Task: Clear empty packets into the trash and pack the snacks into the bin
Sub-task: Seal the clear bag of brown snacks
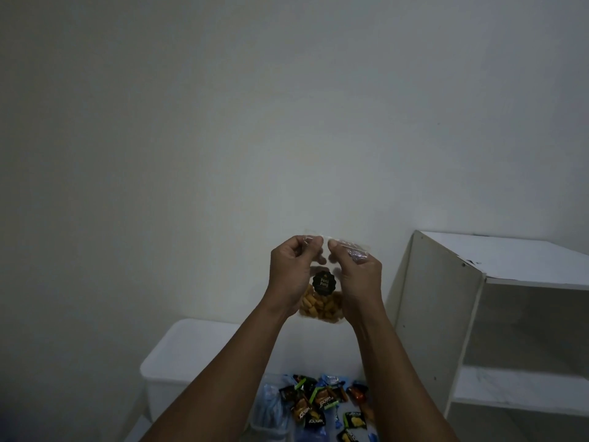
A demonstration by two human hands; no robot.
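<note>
We face a plain white wall (223, 122) that fills most of the view. To the right stands a white shelf unit (446, 314), open toward us, its shelves bare where we can see them. Low against the wall sits a white plastic bin (178, 355), left of our forearms. In front of it a scatter of small snack packets (322, 403) lies on the floor, dark wrappers with green and yellow print, some blue ones among them; beside them on the left is a clear plastic tub (267, 413) with something blue inside.

We hold a clear snack bag (322, 304) up in the air before the wall, well above the packets. It hangs upright, golden puffed pieces filling its lower part, a round black label on its front. Our left hand (291, 275) pinches the bag's top edge between thumb and fingers, and our right hand (357, 279) is clamped on the same top edge just beside it, thumbs nearly touching.
</note>
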